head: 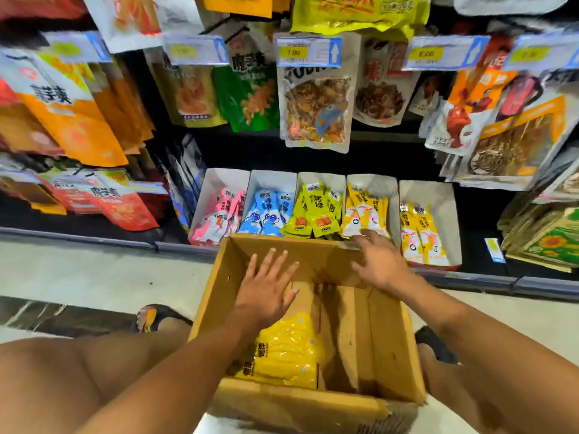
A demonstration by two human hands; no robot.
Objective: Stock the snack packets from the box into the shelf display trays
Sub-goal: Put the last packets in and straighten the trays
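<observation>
Snack packets [286,349] in yellow lie flat in the near left corner of our cardboard box [388,339] — the left hand [266,286] floats above them and a little further in, fingers straight and spread, holding nothing. To the right, our right hand [380,261] reaches over the box's far rim, fingers splayed and empty, tips at the yellow packs [365,214] in the fourth display tray [380,184] — whether they touch we cannot tell through the blur
</observation>
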